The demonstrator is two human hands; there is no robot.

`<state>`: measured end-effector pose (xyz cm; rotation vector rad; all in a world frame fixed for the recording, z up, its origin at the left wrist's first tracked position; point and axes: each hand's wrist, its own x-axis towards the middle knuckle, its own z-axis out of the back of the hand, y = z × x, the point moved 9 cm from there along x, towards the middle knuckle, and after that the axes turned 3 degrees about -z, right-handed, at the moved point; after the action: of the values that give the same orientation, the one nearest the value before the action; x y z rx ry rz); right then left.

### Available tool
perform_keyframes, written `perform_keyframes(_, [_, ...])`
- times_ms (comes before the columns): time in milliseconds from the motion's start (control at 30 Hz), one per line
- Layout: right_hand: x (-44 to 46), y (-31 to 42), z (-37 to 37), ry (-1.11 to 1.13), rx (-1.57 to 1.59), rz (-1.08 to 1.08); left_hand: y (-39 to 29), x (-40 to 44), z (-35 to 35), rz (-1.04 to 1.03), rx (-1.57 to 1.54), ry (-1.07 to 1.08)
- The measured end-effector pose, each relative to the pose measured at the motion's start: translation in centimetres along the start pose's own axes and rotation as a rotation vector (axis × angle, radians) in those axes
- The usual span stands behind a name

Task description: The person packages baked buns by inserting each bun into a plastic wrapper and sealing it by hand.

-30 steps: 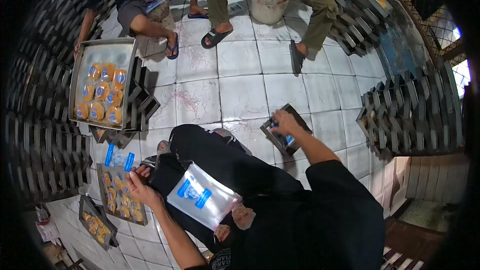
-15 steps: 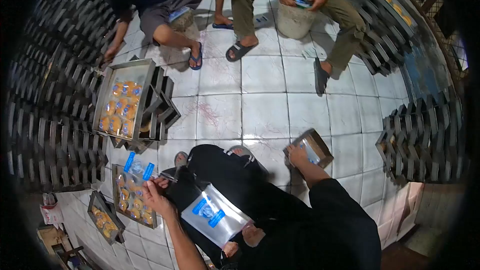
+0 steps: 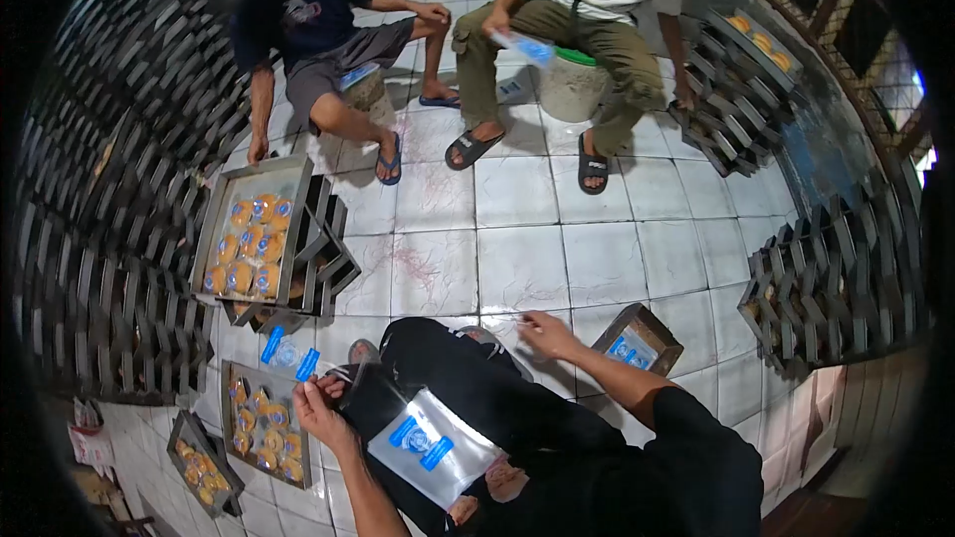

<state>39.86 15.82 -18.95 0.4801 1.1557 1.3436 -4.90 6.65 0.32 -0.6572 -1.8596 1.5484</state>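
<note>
As 1 clear, blue-printed bag (image 3: 288, 353) hangs pinched in the left hand (image 3: 320, 406) near the pastry tray (image 3: 267, 470), shiny printed plastic (image 3: 438, 452) lies across the lap (image 3: 453, 368); the right hand (image 3: 545, 333) hovers near the box (image 3: 668, 356), finger gap unclear.

Open passage over white tiled floor (image 3: 519, 264) between tray stack (image 3: 320, 239) and small box (image 3: 667, 356), black-clad knee (image 3: 423, 338) at near edge.

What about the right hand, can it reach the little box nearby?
Probably yes: the right hand looks empty and close, and the little box is open on top, with nothing seen between them.
</note>
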Motion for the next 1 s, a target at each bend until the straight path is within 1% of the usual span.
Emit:
perform_keyframes(67, [-1.1, 8.2, -1.2, -0.029, 0.064, 0.138, 0.1, 0.0, 0.2, 0.016, 0.002, 0.019])
perform_keyframes(133, [-2.6, 16.1, -3.0, 0.018, 0.018, 0.396, 0.3, 0.0, 0.8, 0.015, -0.006, 0.017])
perform_keyframes(167, [-3.7, 19.1, -3.9, 0.036, -0.017, 0.487, 0.1, -0.2, 0.8, 0.013, 0.016, 0.01])
perform_keyframes(200, [-4.4, 21.3, -5.0, 0.056, -0.055, 0.578, 0.2, -0.2, 1.0, 0.016, 0.0, 0.008])
perform_keyframes(267, [-5.0, 22.8, -8.3, 0.118, -0.066, 0.762, 0.6, -0.1, 1.7, 0.023, -0.033, -0.002])
perform_keyframes(300, [-5.2, 22.8, -10.1, 0.106, -0.19, 0.816, 1.1, 0.0, 2.0, 0.024, -0.067, 0.004])
perform_keyframes(333, [-5.3, 23.3, -10.6, 0.102, -0.256, 0.822, 0.9, -0.1, 2.0, 0.019, -0.054, -0.003])
perform_keyframes(400, [-4.7, 23.1, -10.7, 0.147, -0.189, 0.75, 0.5, -0.3, 2.1, 0.012, -0.023, -0.023])
perform_keyframes(500, [-4.5, 22.5, -10.9, 0.151, -0.219, 0.767, 0.6, -0.2, 2.2, 0.045, -0.018, -0.023])
perform_keyframes(600, [-4.3, 22.3, -10.6, 0.117, -0.217, 0.787, 0.9, -0.1, 2.4, 0.031, -0.027, -0.028])
perform_keyframes(800, [-4.2, 22.1, -9.7, 0.13, -0.127, 0.775, 0.6, -0.1, 1.5, 0.017, -0.005, 0.006])
perform_keyframes(900, [-4.2, 22.2, -9.3, 0.147, -0.101, 0.769, 0.3, -0.4, 1.5, 0.017, 0.0, -0.023])
perform_keyframes(1000, [-4.1, 22.1, -9.5, 0.134, -0.096, 0.795, 0.4, -0.3, 1.6, 0.004, -0.045, -0.007])
